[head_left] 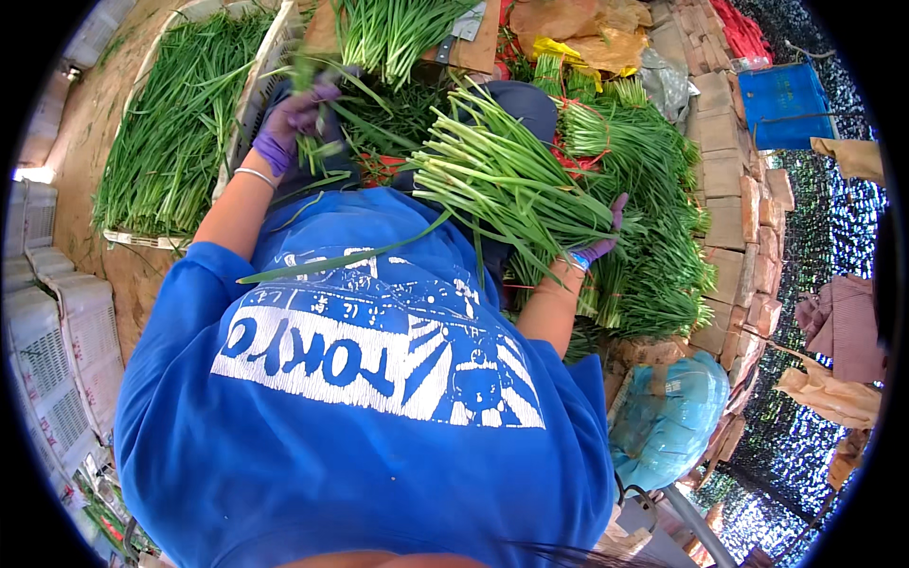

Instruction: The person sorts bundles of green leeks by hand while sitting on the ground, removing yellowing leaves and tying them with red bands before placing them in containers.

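My right hand (606,239), in a purple glove, is closed around the leafy end of a loose bunch of garlic chives (502,175). Their pale stem ends fan out to the upper left over my lap. Up at the left, my left hand (301,118), also purple-gloved, closes on a small clump of chives (318,151); motion blurs it slightly. One long leaf (346,265) lies across my blue shirt. Just right of the held bunch, chive bundles tied with red bands (606,133) are stacked. More loose chives (393,38) lie on a wooden board (483,47) ahead of me.
To the left stands a white plastic crate (254,90) full of loose chives. Stacked bricks (720,180) line the right side, with a blue box (786,104) beyond. A blue plastic bag (672,417) sits at lower right; white crates (66,331) stand at far left.
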Demonstrator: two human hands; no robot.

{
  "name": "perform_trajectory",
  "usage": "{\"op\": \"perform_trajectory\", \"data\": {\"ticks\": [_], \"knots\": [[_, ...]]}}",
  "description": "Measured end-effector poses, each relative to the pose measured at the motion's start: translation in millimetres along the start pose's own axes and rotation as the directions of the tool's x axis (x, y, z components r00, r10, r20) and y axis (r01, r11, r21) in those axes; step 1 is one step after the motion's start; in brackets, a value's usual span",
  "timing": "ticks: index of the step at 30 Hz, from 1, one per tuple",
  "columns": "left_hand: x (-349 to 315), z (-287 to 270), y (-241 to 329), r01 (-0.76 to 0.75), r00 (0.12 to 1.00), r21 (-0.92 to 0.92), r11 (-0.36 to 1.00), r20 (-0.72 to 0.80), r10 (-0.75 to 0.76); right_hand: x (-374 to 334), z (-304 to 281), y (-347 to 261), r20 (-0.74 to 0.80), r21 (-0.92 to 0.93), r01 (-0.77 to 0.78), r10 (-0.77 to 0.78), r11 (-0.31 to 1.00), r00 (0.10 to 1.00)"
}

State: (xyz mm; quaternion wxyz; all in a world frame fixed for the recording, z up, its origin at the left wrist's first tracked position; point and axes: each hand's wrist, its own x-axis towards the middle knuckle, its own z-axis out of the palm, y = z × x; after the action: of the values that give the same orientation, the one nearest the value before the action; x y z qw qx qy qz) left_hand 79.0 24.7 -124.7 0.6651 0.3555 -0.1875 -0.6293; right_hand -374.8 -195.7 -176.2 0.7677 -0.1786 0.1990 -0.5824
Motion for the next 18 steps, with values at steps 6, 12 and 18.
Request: {"op": "perform_trajectory", "data": {"ticks": [6, 12, 18], "knots": [[24.4, 124.0, -44.6, 0.059, 0.975, 0.528, 0.847, 0.152, -0.162, -11.8, 26.0, -9.3, 0.224, 0.275, -0.042, -0.022, 0.961, 0.974], [31.2, 120.5, -67.9, 0.019, 0.972, 0.487, 0.873, 0.196, -0.13, -15.5, 50.8, -23.7, 0.094, 0.072, 0.14, -0.147, 0.987, 0.985], [24.4, 119.6, -61.2, 0.08, 0.971, 0.413, 0.907, 0.175, -0.165, -8.2, 28.7, -11.4, 0.178, 0.037, 0.175, -0.179, 0.984, 0.968]]}}
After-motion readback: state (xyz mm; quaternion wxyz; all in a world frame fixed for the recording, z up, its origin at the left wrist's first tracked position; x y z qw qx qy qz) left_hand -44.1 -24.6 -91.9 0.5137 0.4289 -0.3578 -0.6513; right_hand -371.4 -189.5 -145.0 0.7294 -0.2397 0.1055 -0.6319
